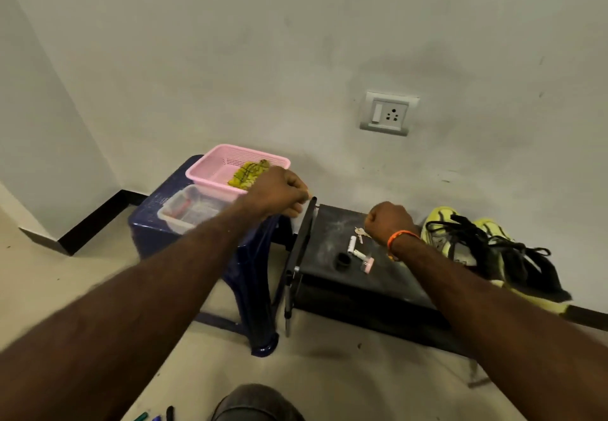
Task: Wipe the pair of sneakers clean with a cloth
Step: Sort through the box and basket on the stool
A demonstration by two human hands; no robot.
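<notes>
Both hands are out in front with fingers curled into fists, and neither appears to hold anything. The left hand (279,190) hovers at the near right corner of the pink basket (210,167), which sits on a blue plastic stool (250,275). The cloth (248,173), yellow-green and folded, lies inside that basket just behind and to the left of the left knuckles, nearly touching them, so this hand is clearly the nearer one to it. The right hand (388,220) hangs over the low black rack (388,285), above a few small items: keys (359,233), white caps and a black ring. The sneakers (487,252) rest at the right end of the rack against the wall, side by side, yellow with black laces, their long axes running from the wall towards the lower right; they lie just right of the right wrist. Nothing has been wiped yet by the look of it; the likely next step is for the left hand to uncurl and reach back for the cloth.
</notes>
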